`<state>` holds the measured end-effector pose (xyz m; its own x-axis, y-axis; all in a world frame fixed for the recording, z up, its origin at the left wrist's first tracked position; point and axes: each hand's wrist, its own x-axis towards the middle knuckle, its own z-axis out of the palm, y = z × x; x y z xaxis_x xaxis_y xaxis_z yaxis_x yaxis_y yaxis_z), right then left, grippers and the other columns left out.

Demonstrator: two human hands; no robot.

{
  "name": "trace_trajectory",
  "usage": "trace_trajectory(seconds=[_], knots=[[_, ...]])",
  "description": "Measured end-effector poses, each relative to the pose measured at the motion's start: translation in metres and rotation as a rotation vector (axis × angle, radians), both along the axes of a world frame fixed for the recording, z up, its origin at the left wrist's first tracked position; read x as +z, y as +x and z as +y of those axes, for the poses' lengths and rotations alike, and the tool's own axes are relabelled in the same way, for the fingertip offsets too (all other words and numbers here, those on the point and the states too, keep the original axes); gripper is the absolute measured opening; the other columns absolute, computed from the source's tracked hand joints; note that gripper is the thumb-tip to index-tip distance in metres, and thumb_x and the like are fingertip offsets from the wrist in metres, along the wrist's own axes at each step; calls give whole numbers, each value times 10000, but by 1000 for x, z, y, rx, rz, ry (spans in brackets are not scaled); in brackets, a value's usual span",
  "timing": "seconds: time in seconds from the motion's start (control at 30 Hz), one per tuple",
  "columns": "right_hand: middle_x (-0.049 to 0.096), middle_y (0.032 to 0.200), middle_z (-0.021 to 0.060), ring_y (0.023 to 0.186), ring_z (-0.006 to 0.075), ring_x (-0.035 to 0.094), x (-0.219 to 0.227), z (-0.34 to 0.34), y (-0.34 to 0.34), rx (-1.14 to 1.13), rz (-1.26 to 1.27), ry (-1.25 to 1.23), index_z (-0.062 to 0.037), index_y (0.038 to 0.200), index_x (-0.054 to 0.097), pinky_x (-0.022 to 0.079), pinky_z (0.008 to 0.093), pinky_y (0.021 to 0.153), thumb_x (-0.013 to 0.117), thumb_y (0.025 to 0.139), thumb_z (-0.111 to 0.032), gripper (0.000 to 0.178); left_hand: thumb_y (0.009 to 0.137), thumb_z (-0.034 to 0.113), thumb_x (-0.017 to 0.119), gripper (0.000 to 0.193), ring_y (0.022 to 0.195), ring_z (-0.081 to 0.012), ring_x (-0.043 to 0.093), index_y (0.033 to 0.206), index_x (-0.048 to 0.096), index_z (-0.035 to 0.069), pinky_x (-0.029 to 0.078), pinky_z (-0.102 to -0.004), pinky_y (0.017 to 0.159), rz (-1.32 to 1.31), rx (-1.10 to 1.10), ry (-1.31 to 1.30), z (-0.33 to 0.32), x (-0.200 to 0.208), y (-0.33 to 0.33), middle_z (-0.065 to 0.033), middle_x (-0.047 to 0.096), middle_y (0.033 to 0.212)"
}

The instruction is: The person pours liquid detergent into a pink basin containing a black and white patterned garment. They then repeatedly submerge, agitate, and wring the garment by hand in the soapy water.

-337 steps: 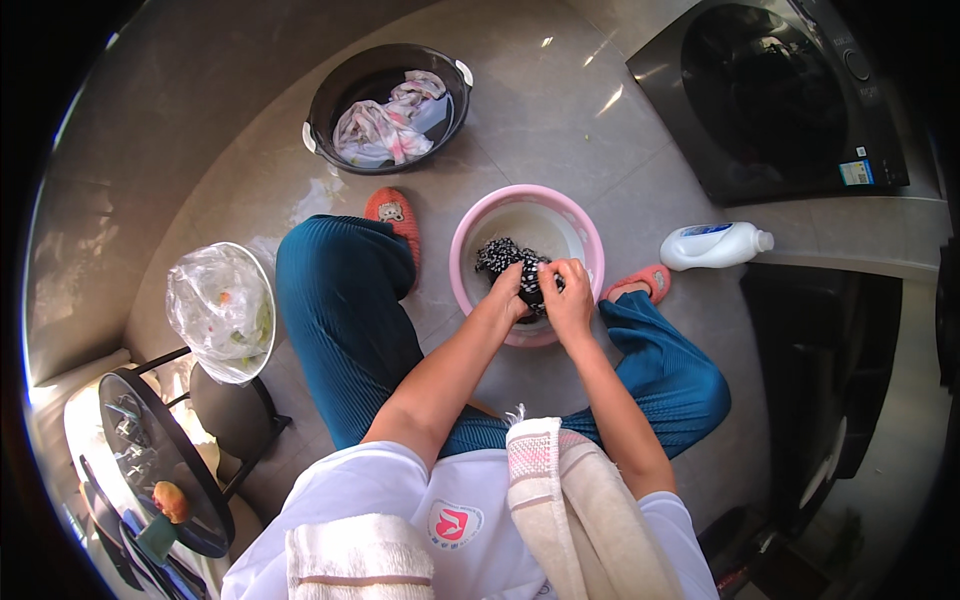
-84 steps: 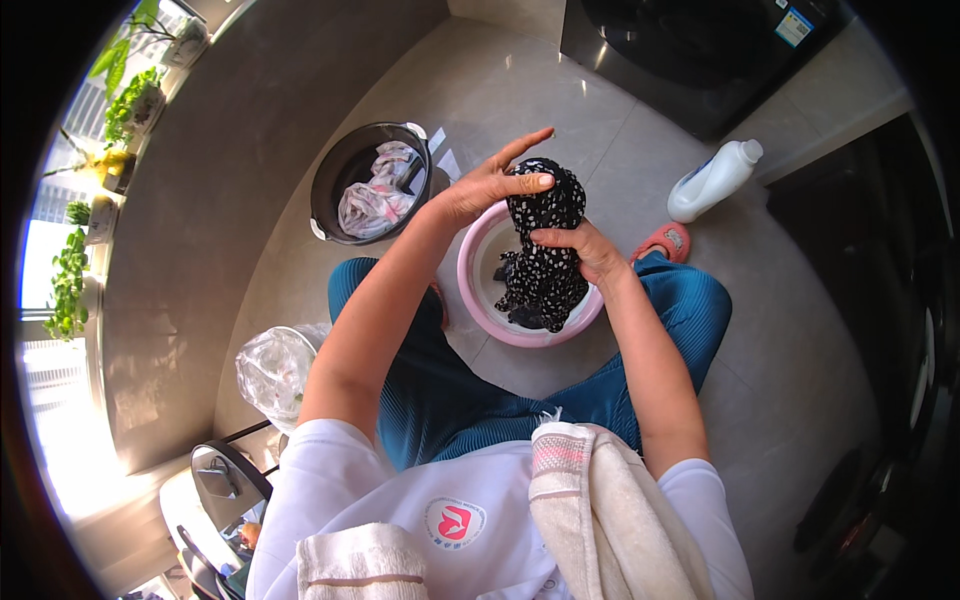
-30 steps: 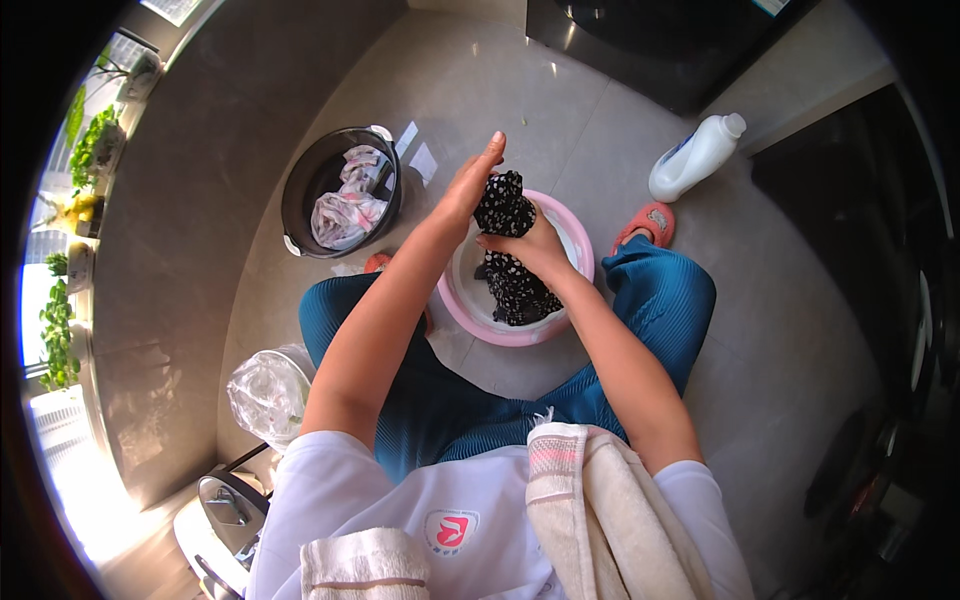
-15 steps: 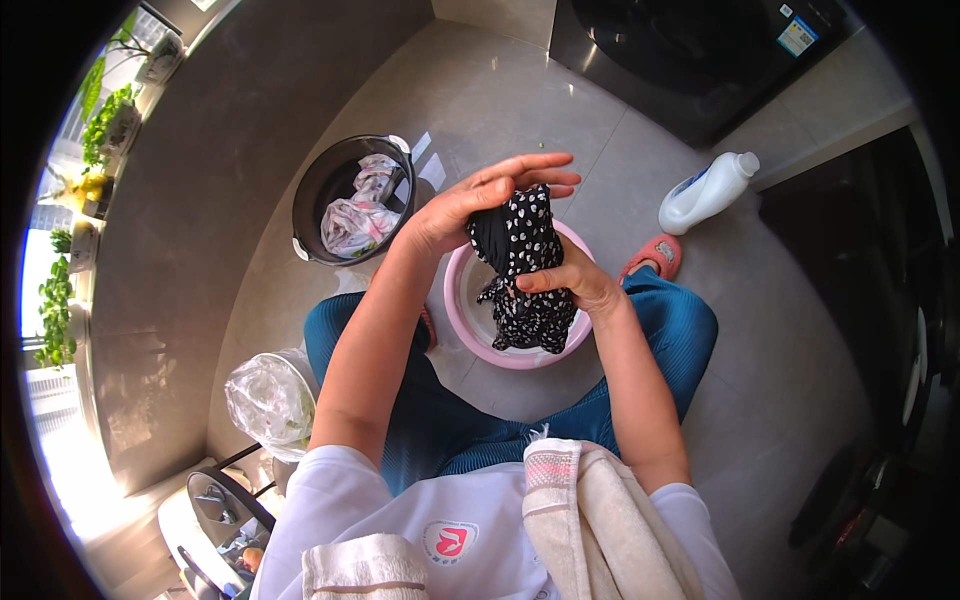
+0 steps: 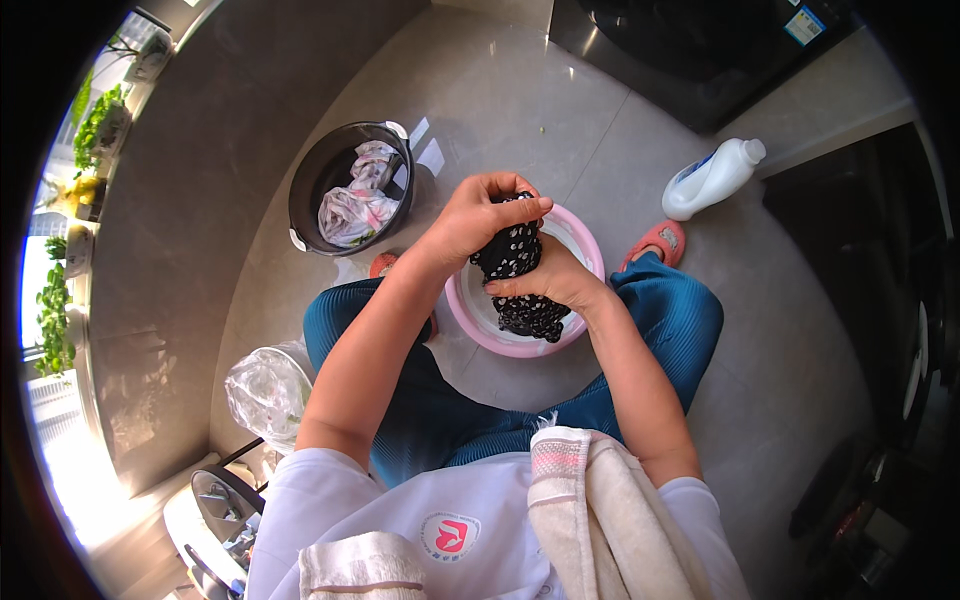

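A bunched black cloth with small white heart-like spots [image 5: 515, 252] is held over a pink-rimmed basin [image 5: 590, 240]. My left hand [image 5: 478, 218] is closed round its upper end, the thumb lying across the top. Lower down, my right hand [image 5: 556, 275] wraps the middle of the cloth, with its thumb over the front. The loose lower end hangs inside the basin's rim. Between the cloth and the rim a pale interior shows; whether it holds water I cannot tell.
A dark tub [image 5: 305, 190] with pale pink-marked cloth [image 5: 352, 212] stands at the far left. To the right are a white bottle [image 5: 712, 180] and my pink slipper [image 5: 660, 243]. A black front-loading machine [image 5: 690, 60] is beyond. A plastic-lined bin [image 5: 265, 390] stands near my left knee.
My left hand, stretched out before, has closed on the cloth's upper end. The cloth is bunched tighter, and both hands have shifted slightly.
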<state>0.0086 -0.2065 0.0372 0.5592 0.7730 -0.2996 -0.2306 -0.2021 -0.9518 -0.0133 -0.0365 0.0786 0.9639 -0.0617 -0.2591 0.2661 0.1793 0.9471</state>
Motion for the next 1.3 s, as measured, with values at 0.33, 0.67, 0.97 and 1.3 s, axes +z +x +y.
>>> trace_trajectory(seconds=[0.33, 0.67, 0.97, 1.3], knots=[[732, 1021, 173, 982, 324, 715, -36, 17, -21, -235, -323, -205, -7, 1185, 606, 555, 407, 857, 864, 659, -388, 699, 867, 212, 797, 238, 712, -88, 636, 849, 721, -13, 516, -256, 674, -54, 357, 404, -24, -42, -1, -46, 705, 756], [735, 949, 177, 919, 400, 714, -43, 25, -30, -396, -427, -533, -74, 1124, 605, 558, 478, 789, 864, 659, -455, 654, 824, 220, 812, 259, 661, -130, 651, 826, 747, -31, 532, -300, 642, 33, 601, 433, -39, -64, 12, -90, 725, 718], [727, 1040, 172, 975, 375, 708, -44, 22, -25, -396, -605, -366, -93, 1351, 511, 554, 464, 800, 874, 686, -405, 819, 828, 181, 833, 221, 673, -137, 655, 815, 730, -14, 531, -280, 666, 137, 617, 108, -27, -73, 18, -73, 722, 759], [726, 1066, 69, 963, 188, 699, -15, 6, 2, -356, -248, 75, -31, 1192, 640, 555, 334, 845, 880, 735, -247, 559, 891, 397, 774, 575, 1261, -195, 560, 1319, 637, 39, 438, -351, 1080, -90, 121, -156, -3, -1, 11, -103, 629, 1328]])
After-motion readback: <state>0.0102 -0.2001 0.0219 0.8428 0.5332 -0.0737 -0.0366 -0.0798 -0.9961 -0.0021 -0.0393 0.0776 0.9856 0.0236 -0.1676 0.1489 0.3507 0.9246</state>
